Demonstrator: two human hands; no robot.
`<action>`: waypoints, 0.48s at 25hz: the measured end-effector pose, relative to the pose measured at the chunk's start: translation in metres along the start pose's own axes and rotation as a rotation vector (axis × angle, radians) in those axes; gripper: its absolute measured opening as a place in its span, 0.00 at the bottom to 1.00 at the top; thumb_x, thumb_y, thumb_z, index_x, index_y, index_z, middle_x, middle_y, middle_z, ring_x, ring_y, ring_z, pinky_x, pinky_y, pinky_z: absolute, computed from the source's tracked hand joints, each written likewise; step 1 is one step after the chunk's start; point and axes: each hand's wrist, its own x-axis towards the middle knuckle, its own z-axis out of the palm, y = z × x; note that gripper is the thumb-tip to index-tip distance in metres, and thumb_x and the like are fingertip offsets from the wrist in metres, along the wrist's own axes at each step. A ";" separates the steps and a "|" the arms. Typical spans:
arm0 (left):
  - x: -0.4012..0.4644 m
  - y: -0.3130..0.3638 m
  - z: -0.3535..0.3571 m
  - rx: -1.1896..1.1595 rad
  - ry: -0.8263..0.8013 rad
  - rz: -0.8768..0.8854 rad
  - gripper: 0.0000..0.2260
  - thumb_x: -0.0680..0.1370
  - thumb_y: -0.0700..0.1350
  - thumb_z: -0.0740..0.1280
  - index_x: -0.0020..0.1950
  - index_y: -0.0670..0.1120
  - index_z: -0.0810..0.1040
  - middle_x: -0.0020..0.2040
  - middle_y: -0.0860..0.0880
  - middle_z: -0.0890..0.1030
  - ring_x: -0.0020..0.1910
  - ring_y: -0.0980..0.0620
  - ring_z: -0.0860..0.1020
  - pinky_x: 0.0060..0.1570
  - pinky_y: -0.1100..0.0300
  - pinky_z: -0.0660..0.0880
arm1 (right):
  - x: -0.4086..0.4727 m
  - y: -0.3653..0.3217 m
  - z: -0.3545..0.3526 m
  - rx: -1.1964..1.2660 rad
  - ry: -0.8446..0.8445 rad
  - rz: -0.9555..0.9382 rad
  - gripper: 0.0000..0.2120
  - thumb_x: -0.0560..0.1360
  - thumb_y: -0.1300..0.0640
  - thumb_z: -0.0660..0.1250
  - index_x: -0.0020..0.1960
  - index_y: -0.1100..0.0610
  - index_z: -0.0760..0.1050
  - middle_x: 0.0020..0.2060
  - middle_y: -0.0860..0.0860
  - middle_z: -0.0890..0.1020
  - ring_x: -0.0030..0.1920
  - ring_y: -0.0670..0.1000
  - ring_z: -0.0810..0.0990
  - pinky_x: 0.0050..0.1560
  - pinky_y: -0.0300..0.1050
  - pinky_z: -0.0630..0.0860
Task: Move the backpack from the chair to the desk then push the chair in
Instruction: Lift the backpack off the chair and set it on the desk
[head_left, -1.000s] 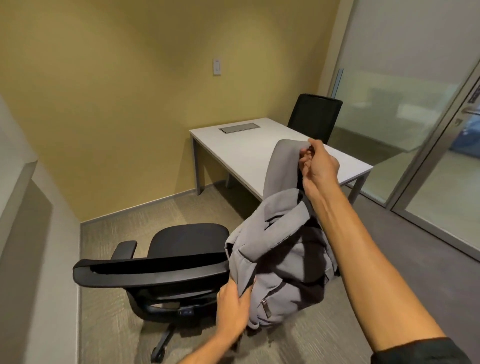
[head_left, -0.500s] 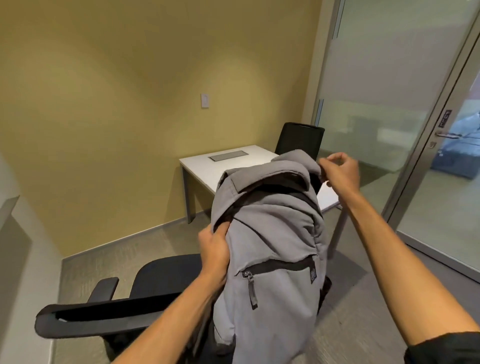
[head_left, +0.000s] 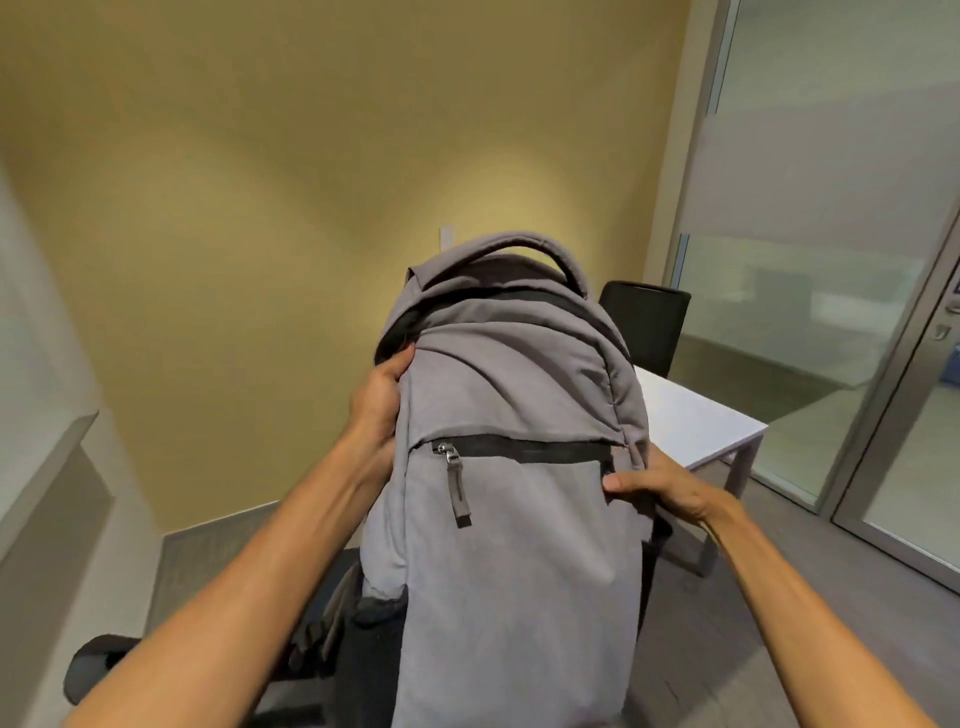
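Note:
The grey backpack (head_left: 514, 467) hangs upright in the air in front of me, front pocket and black zipper facing me. My left hand (head_left: 379, 405) grips its left side near the top. My right hand (head_left: 660, 488) holds its right side beside the zipper's end. The white desk (head_left: 691, 421) shows only as a corner behind the backpack on the right. Of the black office chair (head_left: 93, 670), only an armrest and part of the frame appear at the lower left, below the backpack.
A second black chair (head_left: 649, 322) stands behind the desk. Glass partitions and a glass door (head_left: 914, 395) line the right side. A yellow wall (head_left: 260, 208) is ahead and a grey ledge (head_left: 47, 452) on the left. Carpet lies to the right of the backpack.
The backpack has risen off the chair and turned its front toward me. My right hand left the top handle and took the right side; my left hand shifted up the left side.

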 end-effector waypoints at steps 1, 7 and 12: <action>0.008 0.011 0.004 0.018 0.007 0.024 0.18 0.80 0.46 0.65 0.68 0.40 0.76 0.64 0.39 0.80 0.64 0.40 0.78 0.63 0.45 0.75 | 0.005 0.002 0.007 -0.032 0.058 -0.034 0.42 0.50 0.36 0.83 0.60 0.41 0.72 0.51 0.35 0.84 0.52 0.41 0.82 0.45 0.32 0.78; 0.039 0.079 -0.005 0.299 0.090 0.197 0.17 0.77 0.48 0.69 0.63 0.40 0.80 0.59 0.41 0.84 0.58 0.41 0.82 0.57 0.49 0.79 | 0.068 -0.015 0.057 0.101 0.442 -0.206 0.19 0.60 0.39 0.79 0.47 0.42 0.78 0.39 0.33 0.84 0.42 0.36 0.83 0.35 0.27 0.76; 0.056 0.127 -0.090 0.791 0.162 0.383 0.27 0.62 0.69 0.74 0.48 0.49 0.84 0.42 0.54 0.88 0.40 0.55 0.86 0.36 0.64 0.79 | 0.130 -0.028 0.102 0.212 0.595 -0.238 0.13 0.63 0.41 0.79 0.40 0.45 0.80 0.35 0.40 0.85 0.37 0.41 0.84 0.32 0.31 0.78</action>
